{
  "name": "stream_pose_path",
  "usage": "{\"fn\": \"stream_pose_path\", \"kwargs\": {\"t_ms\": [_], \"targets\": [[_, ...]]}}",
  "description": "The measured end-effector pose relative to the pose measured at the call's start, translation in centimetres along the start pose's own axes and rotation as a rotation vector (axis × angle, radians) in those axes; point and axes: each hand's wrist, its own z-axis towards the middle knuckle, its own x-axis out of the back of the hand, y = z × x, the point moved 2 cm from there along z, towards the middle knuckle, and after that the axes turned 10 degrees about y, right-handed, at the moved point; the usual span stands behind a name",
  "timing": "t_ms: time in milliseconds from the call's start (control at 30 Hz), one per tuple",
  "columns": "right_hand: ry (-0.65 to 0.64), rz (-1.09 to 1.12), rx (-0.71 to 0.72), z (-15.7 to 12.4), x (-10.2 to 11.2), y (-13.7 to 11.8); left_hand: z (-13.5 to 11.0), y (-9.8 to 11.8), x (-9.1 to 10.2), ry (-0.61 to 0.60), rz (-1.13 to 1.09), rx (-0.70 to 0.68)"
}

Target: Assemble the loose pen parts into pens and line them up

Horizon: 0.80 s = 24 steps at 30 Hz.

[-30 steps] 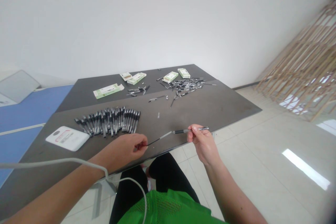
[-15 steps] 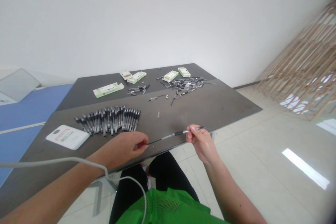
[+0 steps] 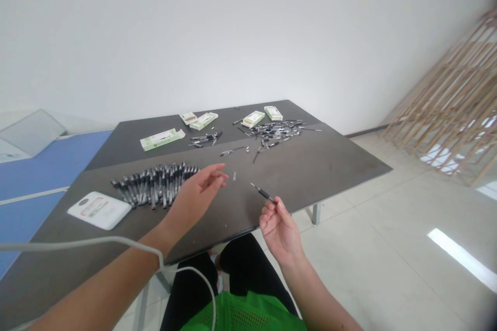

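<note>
My right hand (image 3: 281,222) pinches a black-gripped pen (image 3: 264,194) near the table's front edge, its bare tip slanting up and to the left. My left hand (image 3: 200,191) hovers over the table with fingers stretched out and apart, nothing visible in them. Just right of those fingertips lies a small clear pen cap (image 3: 234,176). Behind and left of that hand is a row of capped black pens (image 3: 155,183), its right end partly hidden by the hand.
A heap of loose pen parts (image 3: 279,129) lies at the back right, with a smaller pile (image 3: 205,138) left of it. Green-and-white boxes (image 3: 162,139) stand toward the back. A white card-like plate (image 3: 100,210) lies at left. A white cable (image 3: 116,239) crosses my left forearm.
My left hand has let go of the thin refill end and moved up toward the small cap. My right hand has come left and lower, turning the pen so its tip points up-left.
</note>
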Motion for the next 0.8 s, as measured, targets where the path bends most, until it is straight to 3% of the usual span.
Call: {"fn": "stream_pose_path", "kwargs": {"t_ms": [167, 267, 467, 633, 733, 800], "targets": [[0.008, 0.062, -0.028, -0.3, -0.7, 2.0, -1.4, -1.0, -5.7, -0.291, -0.349, 0.214], [0.023, -0.016, -0.003, -0.4, -0.6, 2.8, -1.8, -1.0, -7.5, -0.301, -0.453, 0.259], [-0.061, -0.440, 0.192, 0.6, 0.3, 0.6, -0.2, -1.2, -7.0, -0.171, -0.318, 0.166], [-0.127, -0.959, 0.315, 3.0, 0.1, -1.5, 0.7, -1.5, -8.1, -0.263, -0.116, -0.019], [-0.051, -1.041, 0.432, 4.4, 0.7, -2.2, 2.7, -3.0, -8.7, -0.302, -0.053, -0.067], [0.042, -1.022, 0.514, 5.2, 1.5, -2.8, 5.6, -4.8, -8.4, -0.174, 0.083, -0.057]]}}
